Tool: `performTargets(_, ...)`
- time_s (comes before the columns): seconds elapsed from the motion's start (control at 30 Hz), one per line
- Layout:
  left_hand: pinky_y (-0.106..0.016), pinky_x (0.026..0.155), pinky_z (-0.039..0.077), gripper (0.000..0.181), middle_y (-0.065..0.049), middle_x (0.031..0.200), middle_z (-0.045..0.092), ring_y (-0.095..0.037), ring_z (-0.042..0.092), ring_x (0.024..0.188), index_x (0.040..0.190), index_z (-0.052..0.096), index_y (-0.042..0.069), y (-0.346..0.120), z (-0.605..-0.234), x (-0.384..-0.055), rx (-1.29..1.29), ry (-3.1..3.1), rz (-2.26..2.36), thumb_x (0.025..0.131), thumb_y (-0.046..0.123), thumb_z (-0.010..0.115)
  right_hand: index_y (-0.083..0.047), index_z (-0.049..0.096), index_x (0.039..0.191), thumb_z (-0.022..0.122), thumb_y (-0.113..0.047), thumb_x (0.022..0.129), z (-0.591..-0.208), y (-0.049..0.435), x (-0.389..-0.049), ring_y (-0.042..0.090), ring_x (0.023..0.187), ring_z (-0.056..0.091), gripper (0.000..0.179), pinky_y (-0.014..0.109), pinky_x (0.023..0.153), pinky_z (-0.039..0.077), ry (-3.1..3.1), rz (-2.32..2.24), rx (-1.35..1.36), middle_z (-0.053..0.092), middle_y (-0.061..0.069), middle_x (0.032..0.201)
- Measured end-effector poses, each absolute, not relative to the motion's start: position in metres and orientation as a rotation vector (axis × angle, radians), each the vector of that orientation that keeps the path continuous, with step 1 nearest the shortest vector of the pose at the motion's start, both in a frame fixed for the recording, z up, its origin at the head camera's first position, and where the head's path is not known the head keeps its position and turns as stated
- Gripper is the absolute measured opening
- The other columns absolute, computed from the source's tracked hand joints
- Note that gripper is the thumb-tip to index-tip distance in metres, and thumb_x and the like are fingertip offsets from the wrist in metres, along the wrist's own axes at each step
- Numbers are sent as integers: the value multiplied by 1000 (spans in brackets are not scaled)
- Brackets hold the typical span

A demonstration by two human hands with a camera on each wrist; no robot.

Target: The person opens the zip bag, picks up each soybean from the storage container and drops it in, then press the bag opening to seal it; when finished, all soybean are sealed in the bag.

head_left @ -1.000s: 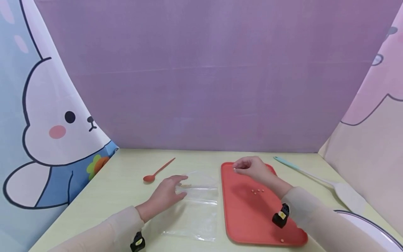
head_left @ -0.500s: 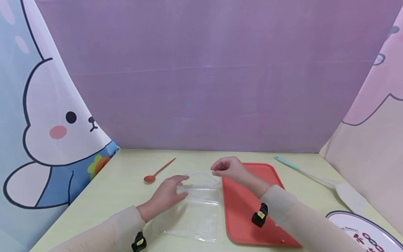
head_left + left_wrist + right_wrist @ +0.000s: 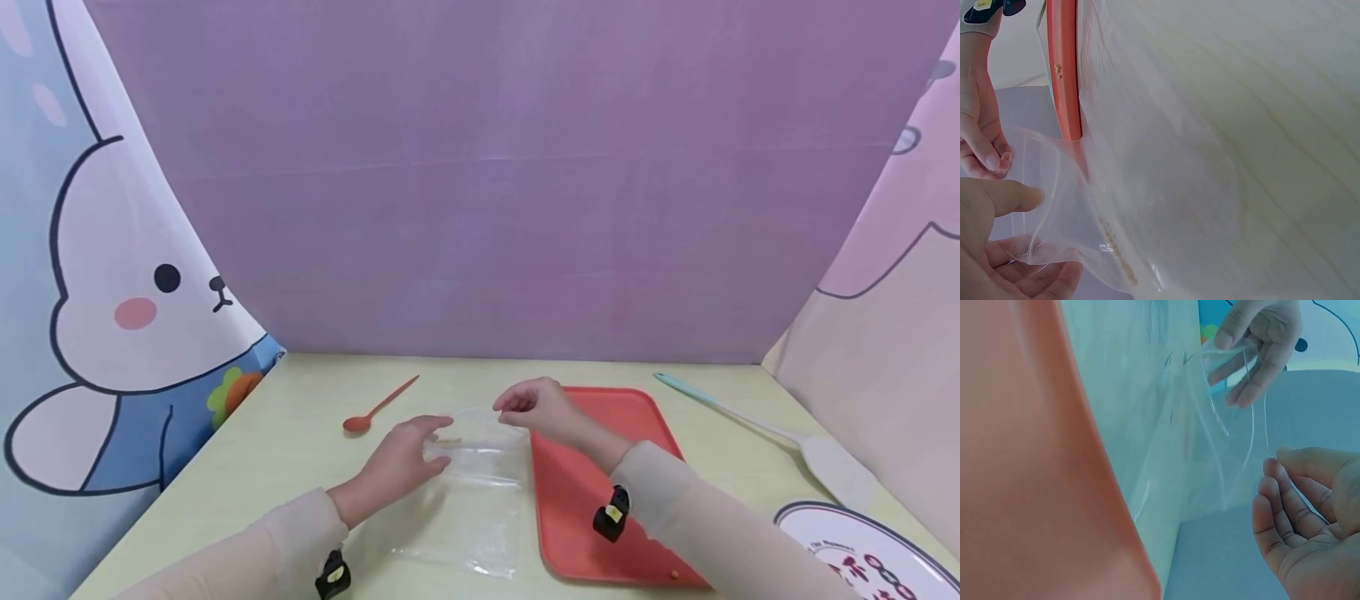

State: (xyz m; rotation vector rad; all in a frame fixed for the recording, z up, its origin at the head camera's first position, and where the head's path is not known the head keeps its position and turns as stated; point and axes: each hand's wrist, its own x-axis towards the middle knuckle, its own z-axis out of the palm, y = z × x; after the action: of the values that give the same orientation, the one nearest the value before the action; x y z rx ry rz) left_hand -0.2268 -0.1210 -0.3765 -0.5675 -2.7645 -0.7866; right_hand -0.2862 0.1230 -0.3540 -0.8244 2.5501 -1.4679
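A clear zip bag point(image 3: 468, 521) lies on the table, its mouth end raised. My left hand point(image 3: 393, 462) holds that end, thumb and fingers spread around the film; the left wrist view shows the fingers behind the bag's edge point(image 3: 1054, 219). A row of small yellow soybeans point(image 3: 447, 442) shows in the bag. My right hand point(image 3: 542, 410) is at the bag's right rim, thumb and fingertips pinched. The soybean in that pinch is almost wholly hidden by the fingers. Beneath the right forearm is a red tray point(image 3: 558, 537), with one soybean point(image 3: 674, 575) near its front edge.
A red spoon point(image 3: 357, 424) lies left of the bag. On the right rest a long-handled white turner point(image 3: 832, 471) with a green grip and a patterned plate point(image 3: 813, 533) at the table's front. A purple curtain point(image 3: 480, 250) bounds the back.
My right hand has moved left from above the tray to the bag's rim, carrying the pinched soybean. Its forearm now covers the soybeans mid-tray. My left hand keeps its place on the bag.
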Motion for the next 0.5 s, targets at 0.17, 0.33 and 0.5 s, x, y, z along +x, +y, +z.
performTargets(0.17,-42,91,54,51,-12,125,65,-26,67,101,126,62,5,-120,-376,-227,-545,-2770,-800,78,10,79,-9,75,96,71,-12,87,-352,139,-287,14,79,63,10,34,73,57,2611,-1424,-750,72,4,88)
performTargets(0.33,-42,91,54,51,-12,125,65,-26,66,101,126,62,6,-121,-376,-228,-528,-2773,-808,78,9,79,-7,73,99,69,-16,90,-351,161,-283,21,87,64,14,43,80,56,2586,-1388,-708,72,7,96)
performTargets(0.5,-42,90,55,52,-12,126,64,-27,66,101,127,61,6,-121,-376,-228,-532,-2775,-811,78,10,79,-10,72,101,67,-20,92,-356,188,-282,33,94,63,14,49,82,55,2605,-1331,-676,71,9,100)
